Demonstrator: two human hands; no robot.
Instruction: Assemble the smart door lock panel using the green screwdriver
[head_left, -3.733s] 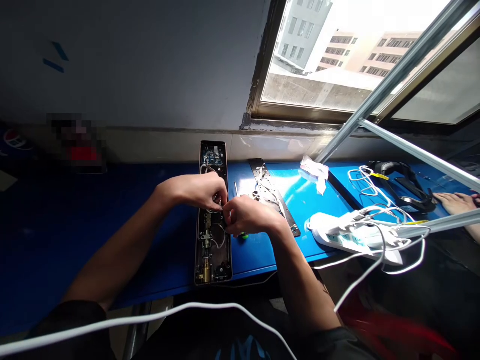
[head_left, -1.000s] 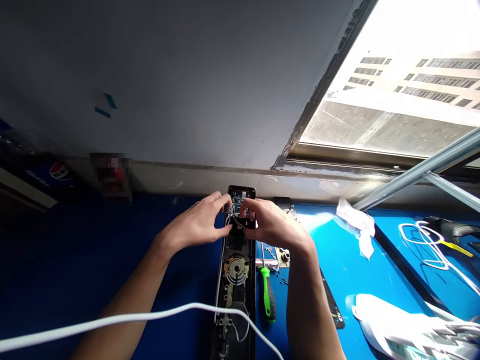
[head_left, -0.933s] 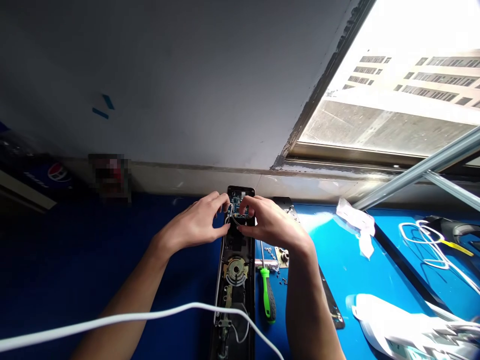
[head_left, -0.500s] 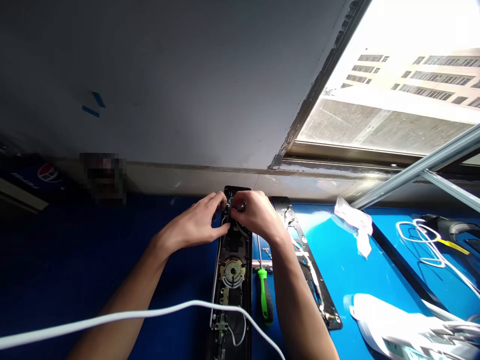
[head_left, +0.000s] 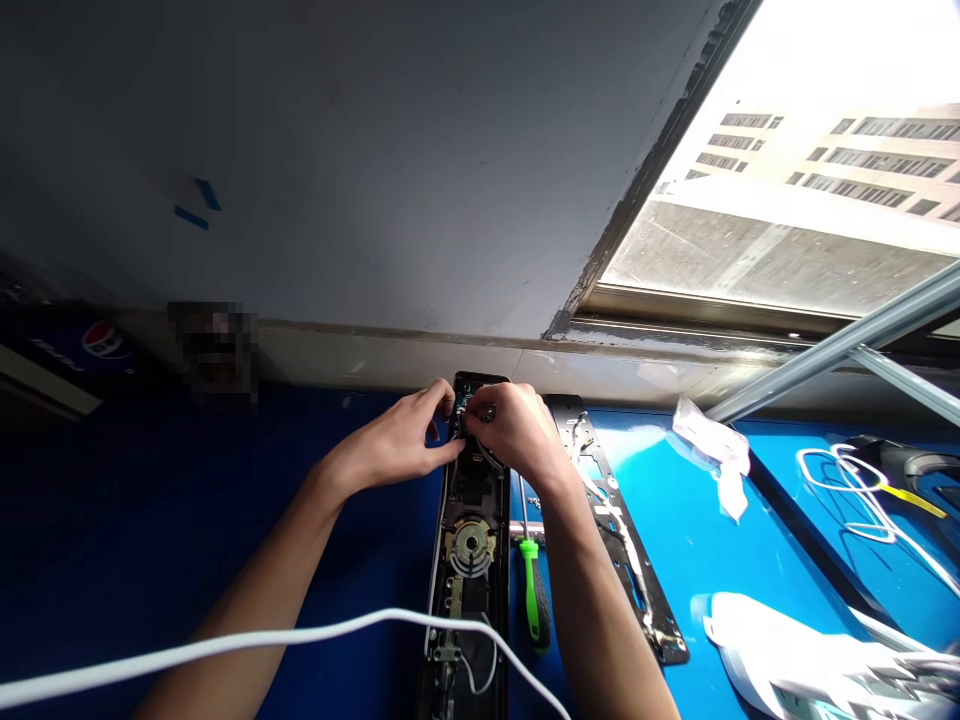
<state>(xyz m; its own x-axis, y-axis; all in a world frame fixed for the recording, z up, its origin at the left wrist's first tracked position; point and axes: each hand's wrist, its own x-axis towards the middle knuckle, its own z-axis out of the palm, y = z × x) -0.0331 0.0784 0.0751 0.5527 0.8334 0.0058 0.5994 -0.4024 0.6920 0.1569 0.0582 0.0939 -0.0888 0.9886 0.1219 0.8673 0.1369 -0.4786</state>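
One long black housing (head_left: 472, 500), open, lying on the blue counter (head_left: 360, 580), far end near the wall; inside, a circuit board (head_left: 466, 392) at the far end and a round metal part (head_left: 471, 546) midway. Our right hand (head_left: 514, 425): over the board, grip nearly closed, fingertips together; whether they pinch a wire, we cannot tell. Our left hand (head_left: 409, 435): at the housing's left edge, thumb and fingers parted, grip partly open. One green-and-black screwdriver (head_left: 534, 595), just right of the housing. One black plate (head_left: 626, 540) with white wiring, beyond our right forearm.
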